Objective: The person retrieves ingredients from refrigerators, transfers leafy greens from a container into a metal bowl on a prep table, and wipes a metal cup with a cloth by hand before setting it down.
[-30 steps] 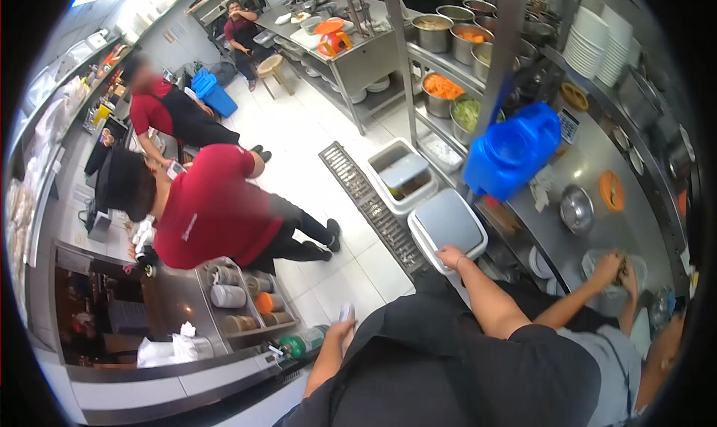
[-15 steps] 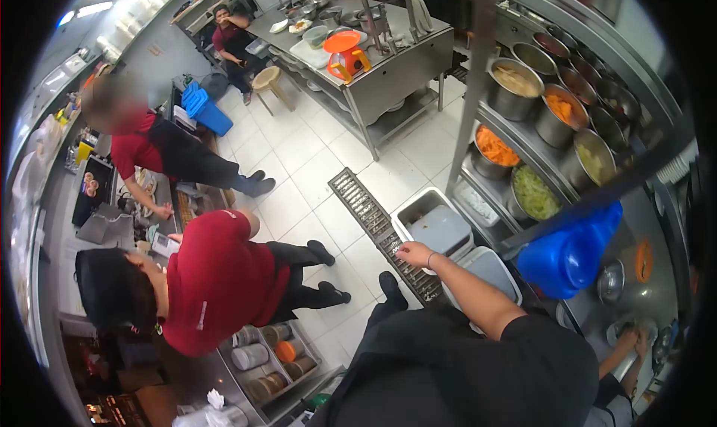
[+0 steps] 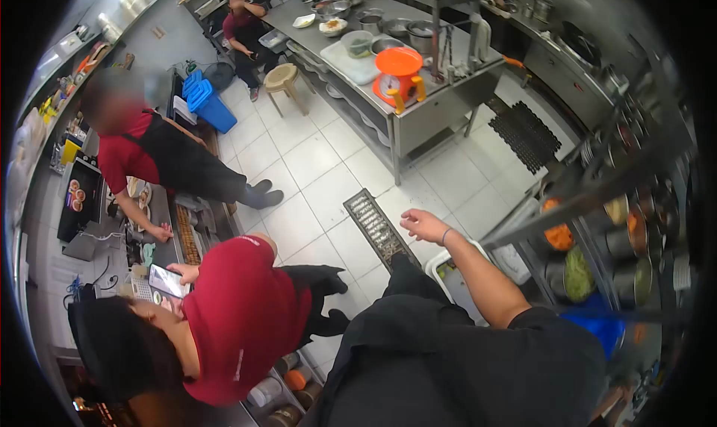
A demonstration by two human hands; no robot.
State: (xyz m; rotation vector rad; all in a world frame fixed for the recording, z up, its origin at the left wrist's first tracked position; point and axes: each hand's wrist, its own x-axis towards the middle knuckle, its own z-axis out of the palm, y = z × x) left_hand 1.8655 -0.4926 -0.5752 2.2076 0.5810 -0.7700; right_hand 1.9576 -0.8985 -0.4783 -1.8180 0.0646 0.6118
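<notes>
At the left, a worker in a red shirt and black apron [image 3: 183,154] stands with one hand low over the counter. Nearer, a second worker in red and a black cap [image 3: 243,319] holds a phone [image 3: 169,281] above the counter's edge. Far behind them are a blue bin [image 3: 211,107], a round stool [image 3: 281,78] and a seated person [image 3: 243,27]. Near, beside the second worker, containers [image 3: 297,379] stand in a rack.

The wearer's left hand is out of view, so I cannot tell whether it holds anything. In the middle, a floor drain grate [image 3: 370,216] runs just left of the right hand [image 3: 424,225], which hangs above the floor, fingers loosely spread and slightly bent, holding nothing visible. The white tub [image 3: 432,265] sits on the floor nearer than that hand, apart from it and partly hidden by the forearm.

Farther off, an orange scale [image 3: 398,63] stands on a steel table [image 3: 448,95]. To the right lies a black mat [image 3: 525,137]; nearer, a rack holds pots of orange pieces [image 3: 557,225] and green pieces [image 3: 578,276].
</notes>
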